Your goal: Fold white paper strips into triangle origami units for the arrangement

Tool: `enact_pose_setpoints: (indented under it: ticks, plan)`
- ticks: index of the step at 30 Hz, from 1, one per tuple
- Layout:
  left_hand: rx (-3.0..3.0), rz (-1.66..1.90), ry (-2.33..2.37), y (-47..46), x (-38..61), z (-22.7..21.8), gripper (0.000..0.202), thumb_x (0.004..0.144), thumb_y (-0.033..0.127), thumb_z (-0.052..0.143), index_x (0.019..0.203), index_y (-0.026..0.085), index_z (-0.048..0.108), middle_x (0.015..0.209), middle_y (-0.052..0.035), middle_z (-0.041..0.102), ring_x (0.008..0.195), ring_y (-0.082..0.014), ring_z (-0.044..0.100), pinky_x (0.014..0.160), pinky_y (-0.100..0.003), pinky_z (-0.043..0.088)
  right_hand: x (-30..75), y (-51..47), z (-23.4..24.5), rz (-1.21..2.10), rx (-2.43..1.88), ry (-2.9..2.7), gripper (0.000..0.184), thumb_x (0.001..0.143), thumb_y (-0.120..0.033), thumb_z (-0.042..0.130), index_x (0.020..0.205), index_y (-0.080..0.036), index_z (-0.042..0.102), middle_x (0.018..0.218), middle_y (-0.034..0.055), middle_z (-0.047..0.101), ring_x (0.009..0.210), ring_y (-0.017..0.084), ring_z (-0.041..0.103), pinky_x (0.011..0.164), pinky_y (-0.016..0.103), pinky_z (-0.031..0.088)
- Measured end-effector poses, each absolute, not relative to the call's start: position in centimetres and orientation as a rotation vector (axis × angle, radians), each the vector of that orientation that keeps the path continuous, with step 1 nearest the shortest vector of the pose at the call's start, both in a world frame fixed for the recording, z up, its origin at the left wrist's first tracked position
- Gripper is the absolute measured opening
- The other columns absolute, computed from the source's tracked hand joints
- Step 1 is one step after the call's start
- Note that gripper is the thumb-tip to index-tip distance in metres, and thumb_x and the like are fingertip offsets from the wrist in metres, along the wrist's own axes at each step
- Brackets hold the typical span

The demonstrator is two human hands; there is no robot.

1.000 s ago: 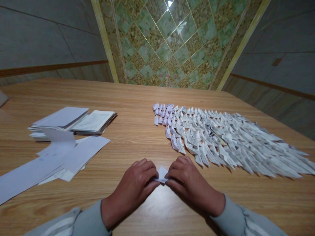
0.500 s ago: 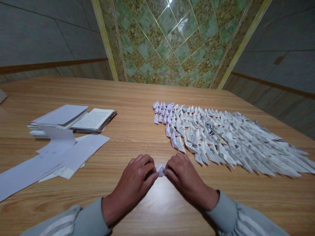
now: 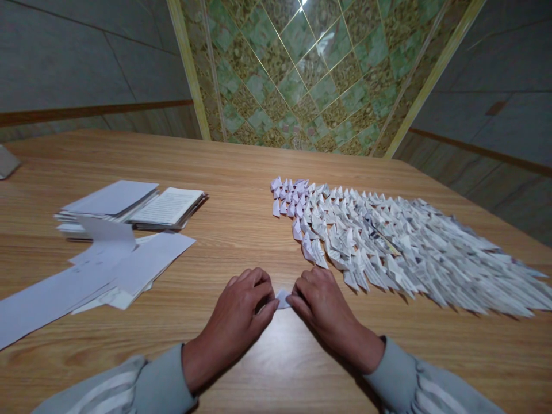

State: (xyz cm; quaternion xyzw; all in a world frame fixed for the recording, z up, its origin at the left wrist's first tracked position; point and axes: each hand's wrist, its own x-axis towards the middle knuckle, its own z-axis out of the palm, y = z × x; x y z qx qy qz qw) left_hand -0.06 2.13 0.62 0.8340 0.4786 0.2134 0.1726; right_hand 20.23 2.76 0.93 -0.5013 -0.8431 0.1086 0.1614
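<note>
Between my hands, low over the near part of the table, is a small folded piece of white paper (image 3: 283,299). My left hand (image 3: 245,302) pinches its left end between thumb and curled fingers. At its right end, my right hand (image 3: 324,307) has the same kind of pinch. The fingers cover both ends, so only the middle of the paper shows. Just beyond my right hand begin the rows of folded paper boats (image 3: 345,230), pale lilac at the left and printed newsprint-like toward the right.
Two stacks of paper (image 3: 168,207) stand at the left on the wooden table (image 3: 233,230). In front of them lie loose white sheets (image 3: 142,264), one bent upward. A pale object (image 3: 7,161) is cut off by the left edge. A tiled panel (image 3: 302,75) rises behind.
The view has shifted slightly. Both hands keep their pinch, and the paper between them now looks flatter, its raised point less visible.
</note>
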Motion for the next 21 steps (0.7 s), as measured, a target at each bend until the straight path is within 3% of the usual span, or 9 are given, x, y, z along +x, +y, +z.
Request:
enact_pose_setpoints:
  ticks: [5, 10, 21]
  plan:
    - [2.362, 0.623, 1.341, 2.3, -0.1, 0.6, 0.015, 0.095, 0.016, 0.060, 0.081, 0.019, 0.063, 0.092, -0.0048, 0.062, 0.089, -0.0245, 0.057, 0.078, -0.038, 0.043, 20.6, 2.5, 1.3, 0.419, -1.378, -2.363, 0.015, 0.093, -0.025, 0.072, 0.083, -0.017, 0.064, 0.085, 0.0029, 0.064, 0.087, 0.021, 0.055, 0.083, 0.035, 0.036]
    - [2.328, 0.624, 1.307, 2.3, -0.3, 0.6, 0.015, 0.096, 0.016, 0.057, 0.082, 0.019, 0.063, 0.095, -0.0049, 0.062, 0.091, -0.0242, 0.057, 0.079, -0.038, 0.044, 21.3, 2.5, 1.3, 0.492, -1.311, -2.370, 0.009, 0.092, -0.018, 0.071, 0.087, -0.017, 0.064, 0.089, 0.0023, 0.063, 0.092, 0.020, 0.055, 0.086, 0.034, 0.037]
    - [2.409, 0.501, 1.496, 2.2, 0.0, 0.9, 0.012, 0.091, 0.017, 0.063, 0.079, 0.019, 0.062, 0.091, -0.0049, 0.062, 0.089, -0.0262, 0.058, 0.076, -0.038, 0.043, 19.8, 3.0, 1.0, 0.199, -1.522, -2.466, 0.016, 0.091, -0.029, 0.074, 0.082, -0.017, 0.068, 0.089, 0.0068, 0.068, 0.091, 0.025, 0.059, 0.085, 0.039, 0.036]
